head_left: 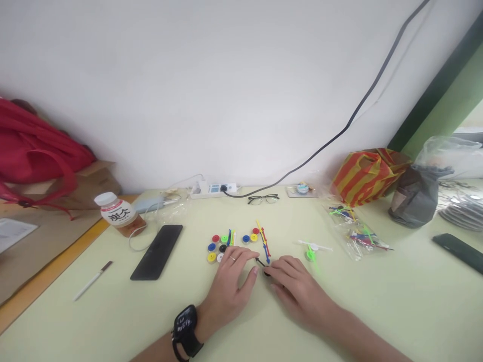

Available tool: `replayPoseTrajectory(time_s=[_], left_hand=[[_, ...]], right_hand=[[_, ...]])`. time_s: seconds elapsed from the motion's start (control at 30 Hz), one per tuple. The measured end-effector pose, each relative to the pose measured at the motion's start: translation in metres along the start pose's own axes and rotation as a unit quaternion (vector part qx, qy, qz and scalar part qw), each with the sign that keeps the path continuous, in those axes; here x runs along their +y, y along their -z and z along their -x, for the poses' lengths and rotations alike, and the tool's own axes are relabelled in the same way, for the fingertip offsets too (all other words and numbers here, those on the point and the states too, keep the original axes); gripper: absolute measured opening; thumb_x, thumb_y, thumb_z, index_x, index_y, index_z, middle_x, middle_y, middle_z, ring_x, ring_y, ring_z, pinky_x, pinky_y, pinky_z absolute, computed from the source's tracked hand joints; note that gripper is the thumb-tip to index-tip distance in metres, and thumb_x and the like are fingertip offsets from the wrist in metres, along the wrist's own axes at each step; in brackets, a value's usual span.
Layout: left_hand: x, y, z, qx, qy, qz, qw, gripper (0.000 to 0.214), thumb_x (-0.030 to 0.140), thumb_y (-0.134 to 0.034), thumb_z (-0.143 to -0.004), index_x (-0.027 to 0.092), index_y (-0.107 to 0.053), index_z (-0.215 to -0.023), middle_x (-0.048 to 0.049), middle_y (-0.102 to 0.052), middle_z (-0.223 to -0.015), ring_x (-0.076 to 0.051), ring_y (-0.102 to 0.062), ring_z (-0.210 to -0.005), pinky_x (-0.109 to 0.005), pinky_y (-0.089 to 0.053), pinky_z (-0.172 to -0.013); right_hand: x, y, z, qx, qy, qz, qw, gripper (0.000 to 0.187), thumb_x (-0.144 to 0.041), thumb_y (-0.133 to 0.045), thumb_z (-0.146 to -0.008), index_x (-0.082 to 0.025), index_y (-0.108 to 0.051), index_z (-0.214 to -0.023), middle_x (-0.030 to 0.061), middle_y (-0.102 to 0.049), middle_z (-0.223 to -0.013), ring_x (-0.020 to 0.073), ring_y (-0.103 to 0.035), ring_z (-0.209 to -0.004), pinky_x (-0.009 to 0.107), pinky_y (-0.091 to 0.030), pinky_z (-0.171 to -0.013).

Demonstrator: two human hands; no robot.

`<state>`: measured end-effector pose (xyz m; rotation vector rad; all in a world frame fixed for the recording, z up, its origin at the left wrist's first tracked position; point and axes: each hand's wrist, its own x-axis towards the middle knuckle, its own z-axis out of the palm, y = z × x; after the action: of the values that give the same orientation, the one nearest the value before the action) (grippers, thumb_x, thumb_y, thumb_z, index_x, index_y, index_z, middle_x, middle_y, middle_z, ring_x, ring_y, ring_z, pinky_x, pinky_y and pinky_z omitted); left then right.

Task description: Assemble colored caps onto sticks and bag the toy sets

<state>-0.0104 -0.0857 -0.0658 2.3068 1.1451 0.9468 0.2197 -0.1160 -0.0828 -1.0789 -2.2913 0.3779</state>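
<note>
My left hand (231,281), with a ring and a black wristwatch (184,326), rests on the pale green table (113,322). Its fingers are curled, and the fingertips pinch a thin black stick (260,262). My right hand (296,287) lies just to the right, fingers together, their tips pressed on a small black disc (267,273) at the stick's end. Beyond the hands lie several small coloured discs (216,247) and a bunch of coloured sticks (265,240).
A green and white stick-and-disc piece (311,250) lies right of the hands, by a clear bag of sticks (358,234). Left are a black phone (157,251), a bottle (118,215) and a pen (92,281). Glasses (263,199), a power strip (213,189) and a striped bag (368,173) line the wall.
</note>
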Motion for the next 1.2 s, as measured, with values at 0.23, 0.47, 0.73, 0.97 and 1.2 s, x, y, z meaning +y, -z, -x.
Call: replayPoseTrajectory(time_s=[0.23, 0.47, 0.73, 0.97, 1.2], left_hand=[[0.000, -0.003, -0.002, 0.003, 0.011, -0.002, 1.000, 0.023, 0.019, -0.053, -0.100, 0.027, -0.062, -0.120, -0.0067, -0.067, -0.117, -0.028, -0.055, -0.116, -0.051, -0.047, -0.103], [-0.004, -0.002, -0.002, 0.019, 0.015, -0.021, 0.999, 0.024, 0.017, -0.054, -0.097, 0.027, -0.061, -0.118, -0.0060, -0.068, -0.115, -0.028, -0.057, -0.113, -0.051, -0.049, -0.100], [-0.007, 0.000, 0.004, 0.036, -0.003, -0.069, 0.997, 0.028, 0.016, -0.056, -0.095, 0.028, -0.059, -0.120, -0.0064, -0.069, -0.117, -0.029, -0.057, -0.116, -0.054, -0.049, -0.102], [-0.015, -0.005, 0.007, 0.019, 0.007, -0.150, 0.989, 0.047, 0.021, -0.060, -0.093, 0.028, -0.054, -0.139, -0.0073, -0.057, -0.149, -0.038, -0.043, -0.141, -0.062, -0.044, -0.111], [-0.015, -0.007, 0.011, -0.031, 0.003, -0.201, 0.979, 0.065, 0.033, -0.056, -0.100, 0.026, -0.034, -0.160, -0.0079, -0.037, -0.166, -0.040, -0.023, -0.155, -0.064, -0.036, -0.119]], right_hand=[[-0.005, 0.002, -0.004, -0.001, 0.028, 0.004, 1.000, 0.032, -0.015, -0.054, -0.099, -0.024, -0.065, -0.128, 0.0098, -0.069, -0.131, 0.0279, -0.059, -0.128, 0.048, -0.052, -0.108], [0.005, 0.011, 0.004, -0.007, 0.018, 0.065, 0.998, 0.030, -0.011, -0.051, -0.099, -0.026, -0.072, -0.115, 0.0074, -0.075, -0.122, 0.0298, -0.063, -0.125, 0.050, -0.056, -0.101], [0.051, 0.029, 0.027, 0.066, -0.072, 0.200, 0.975, 0.029, -0.019, -0.059, -0.096, -0.031, -0.073, -0.118, 0.0045, -0.074, -0.125, 0.0353, -0.057, -0.135, 0.066, -0.039, -0.118], [0.058, 0.020, 0.028, 0.134, -0.113, 0.221, 0.959, 0.039, -0.027, -0.058, -0.098, -0.025, -0.062, -0.136, 0.0116, -0.067, -0.136, 0.0374, -0.051, -0.140, 0.063, -0.048, -0.111], [0.005, 0.007, 0.014, -0.007, 0.010, 0.115, 0.993, 0.055, -0.026, -0.060, -0.097, -0.023, -0.051, -0.150, 0.0090, -0.055, -0.153, 0.0330, -0.043, -0.148, 0.052, -0.047, -0.118]])
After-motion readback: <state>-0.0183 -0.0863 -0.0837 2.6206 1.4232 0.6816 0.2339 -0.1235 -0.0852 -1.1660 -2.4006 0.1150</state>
